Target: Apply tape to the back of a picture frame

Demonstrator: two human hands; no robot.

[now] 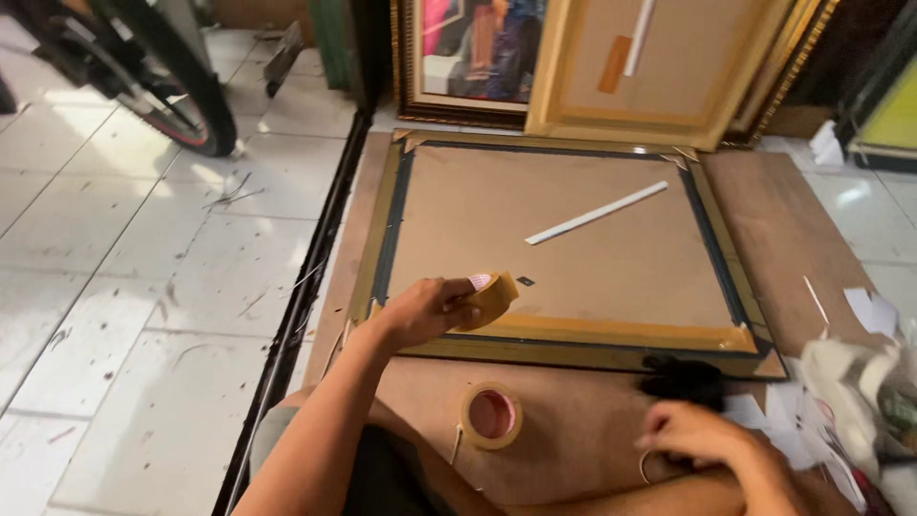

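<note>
a white tiled floor [143, 248] fills the left of the frame, with a bike wheel [186, 86] at upper left and framed pictures leaning along the top. at centre a big frame [573, 344] lies face down on a brown board [793, 239], its cardboard back up, a white strip [597, 213] lying loose on it.

the left hand [425, 311] holds a tape roll [489, 298] over the frame's lower left edge, fingers curled round the roll, thumb on its side. tape already runs along that bottom edge. the right hand [697, 435] rests low at lower right beside a black tool [680, 377], fingers bent down, maybe pinching a small ring, though that is hard to tell. a second roll [491, 416] lies on the board near the knees.

to tape well here, i'd keep the roll low and flat to the backing, straddle the seam between cardboard and frame evenly, and press each stretch down firmly before pulling more, so no bubbles or slack form at the corner.
</note>
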